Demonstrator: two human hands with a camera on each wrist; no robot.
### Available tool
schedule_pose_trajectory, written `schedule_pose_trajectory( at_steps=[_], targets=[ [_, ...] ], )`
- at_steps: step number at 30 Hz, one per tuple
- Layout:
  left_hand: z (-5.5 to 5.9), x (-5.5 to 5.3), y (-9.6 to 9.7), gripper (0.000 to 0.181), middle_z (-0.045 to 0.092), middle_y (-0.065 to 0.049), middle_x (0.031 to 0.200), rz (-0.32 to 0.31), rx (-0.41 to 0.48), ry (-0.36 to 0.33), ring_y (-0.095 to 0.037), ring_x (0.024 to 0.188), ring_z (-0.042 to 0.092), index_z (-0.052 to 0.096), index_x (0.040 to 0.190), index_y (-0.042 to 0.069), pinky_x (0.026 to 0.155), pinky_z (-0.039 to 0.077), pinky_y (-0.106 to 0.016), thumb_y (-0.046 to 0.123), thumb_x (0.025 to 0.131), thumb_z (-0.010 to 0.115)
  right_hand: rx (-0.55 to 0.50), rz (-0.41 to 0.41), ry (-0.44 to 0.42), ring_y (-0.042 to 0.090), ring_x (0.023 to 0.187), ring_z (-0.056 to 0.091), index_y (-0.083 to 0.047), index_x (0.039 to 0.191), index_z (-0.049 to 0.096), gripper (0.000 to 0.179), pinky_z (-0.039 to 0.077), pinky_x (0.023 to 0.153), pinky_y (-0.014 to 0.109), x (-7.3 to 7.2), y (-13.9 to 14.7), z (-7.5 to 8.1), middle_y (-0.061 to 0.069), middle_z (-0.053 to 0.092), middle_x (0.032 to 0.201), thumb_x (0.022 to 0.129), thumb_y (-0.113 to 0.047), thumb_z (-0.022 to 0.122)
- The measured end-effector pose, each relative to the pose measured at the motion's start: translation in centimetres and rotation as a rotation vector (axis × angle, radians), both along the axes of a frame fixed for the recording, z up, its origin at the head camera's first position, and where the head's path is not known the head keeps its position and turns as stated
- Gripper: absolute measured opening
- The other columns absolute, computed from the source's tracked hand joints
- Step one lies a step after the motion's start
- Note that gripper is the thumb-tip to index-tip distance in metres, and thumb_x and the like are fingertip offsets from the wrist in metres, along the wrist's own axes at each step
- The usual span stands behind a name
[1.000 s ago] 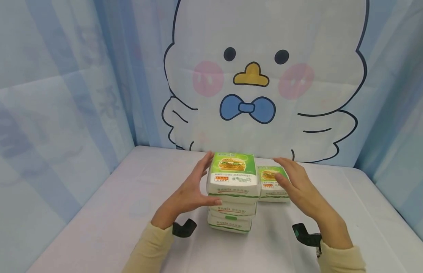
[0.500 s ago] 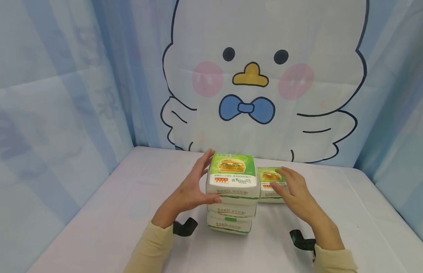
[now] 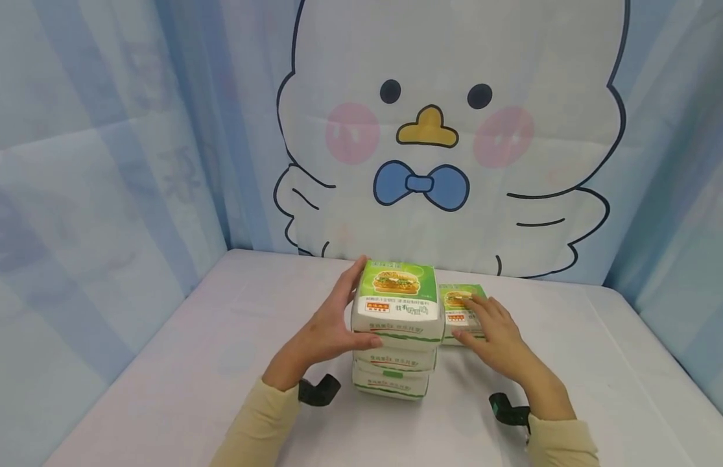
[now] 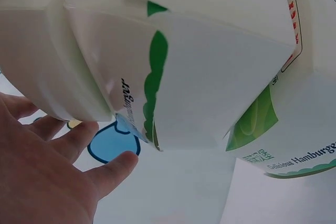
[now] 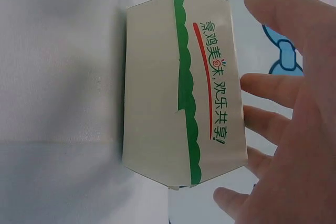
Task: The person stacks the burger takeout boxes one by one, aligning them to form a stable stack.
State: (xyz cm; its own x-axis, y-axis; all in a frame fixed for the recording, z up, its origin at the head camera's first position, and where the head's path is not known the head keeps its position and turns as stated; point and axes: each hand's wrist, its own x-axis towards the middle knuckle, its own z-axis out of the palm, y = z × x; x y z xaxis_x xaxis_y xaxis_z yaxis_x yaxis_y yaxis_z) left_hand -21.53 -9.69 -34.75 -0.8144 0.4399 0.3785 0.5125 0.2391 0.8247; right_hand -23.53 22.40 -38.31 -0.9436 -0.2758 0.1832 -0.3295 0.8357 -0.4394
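Three burger boxes stand in a stack, each white with green trim. The top box (image 3: pixel 399 305) has a burger picture on its green lid. Under it are the middle box (image 3: pixel 396 358) and the bottom box (image 3: pixel 390 383). My left hand (image 3: pixel 323 331) lies at the stack's left side, thumb across the top box's front and fingers extended along its far left side. The left wrist view shows these fingers (image 4: pixel 113 172) spread. A single burger box (image 5: pixel 184 93) sits behind and right of the stack. My right hand (image 3: pixel 504 344) reaches over its right part, fingers loosely spread at its lid.
The boxes stand on a white table (image 3: pixel 221 389). Behind it hangs a cloth backdrop (image 3: pixel 548 227) with a cartoon chick and blue bow tie. Pale blue curtains (image 3: pixel 93 194) flank both sides. Black wrist mounts (image 3: pixel 319 390) stick out beside the forearms.
My right hand has moved left and down to the single box, and its fingers now overlap the lid. My left hand and the stack have hardly moved.
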Motion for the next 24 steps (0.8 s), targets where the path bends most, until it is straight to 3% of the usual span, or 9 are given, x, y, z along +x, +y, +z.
schedule_pose_trajectory(
  at_steps=[13, 19, 24],
  targets=[
    [0.0, 0.2, 0.1, 0.115, 0.008, 0.007, 0.167, 0.023, -0.003, -0.001, -0.022, 0.154, 0.015, 0.004, 0.16, 0.026, 0.122, 0.022, -0.055, 0.041, 0.077, 0.082, 0.088, 0.002, 0.053, 0.057, 0.133, 0.031, -0.006, 0.145, 0.044, 0.067, 0.028, 0.103, 0.076, 1.0, 0.4, 0.3, 0.028, 0.038, 0.146, 0.091, -0.036, 0.07],
    [0.0, 0.2, 0.1, 0.113, 0.008, 0.006, 0.167, 0.022, 0.021, -0.026, -0.022, 0.154, 0.015, 0.005, 0.16, 0.029, 0.122, 0.021, -0.058, 0.034, 0.078, 0.082, 0.037, -0.001, 0.023, 0.055, 0.138, 0.023, -0.008, 0.147, 0.042, 0.068, 0.024, 0.105, 0.076, 0.9, 0.5, 0.0, 0.027, 0.031, 0.15, 0.09, -0.032, 0.072],
    [-0.1, 0.2, 0.1, 0.111, 0.008, 0.009, 0.166, 0.021, 0.017, -0.027, -0.022, 0.153, 0.019, 0.005, 0.159, 0.03, 0.122, 0.021, -0.054, 0.036, 0.079, 0.081, 0.042, 0.028, 0.057, 0.054, 0.139, 0.022, -0.006, 0.147, 0.041, 0.073, 0.024, 0.106, 0.075, 0.6, 0.5, -0.4, 0.026, 0.03, 0.153, 0.088, -0.029, 0.075]
  ],
)
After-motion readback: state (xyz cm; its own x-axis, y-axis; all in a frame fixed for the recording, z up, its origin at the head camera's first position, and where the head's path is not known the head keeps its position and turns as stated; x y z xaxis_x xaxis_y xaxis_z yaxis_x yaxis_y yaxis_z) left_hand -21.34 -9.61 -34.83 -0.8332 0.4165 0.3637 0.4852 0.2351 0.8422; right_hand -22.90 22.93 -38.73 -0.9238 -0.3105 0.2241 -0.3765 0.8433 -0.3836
